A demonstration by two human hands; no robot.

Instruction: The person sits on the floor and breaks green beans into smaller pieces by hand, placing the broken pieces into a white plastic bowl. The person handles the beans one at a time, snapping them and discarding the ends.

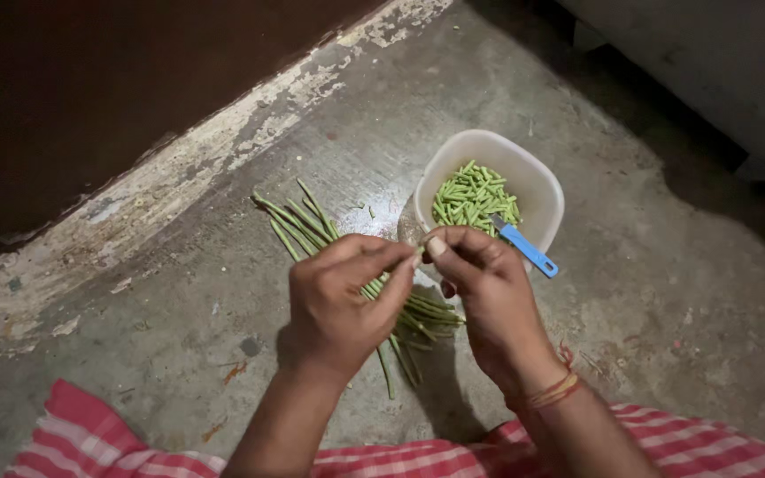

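Both hands, left point(340, 305) and right point(480, 283), pinch fingertips together, hiding any bean between them.

We've got bare concrete floor point(666, 292) open right of the white bowl point(537, 181) and left of the long beans point(312, 226). Blocked: beans under our hands point(418, 292), bowl just ahead, blue-handled knife point(524, 248) over its rim, raised step point(179, 168) along the far left.

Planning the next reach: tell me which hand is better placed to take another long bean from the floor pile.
Probably the left hand: it hovers directly over the pile of long beans. The right hand sits nearer the white bowl and the blue-handled tool.
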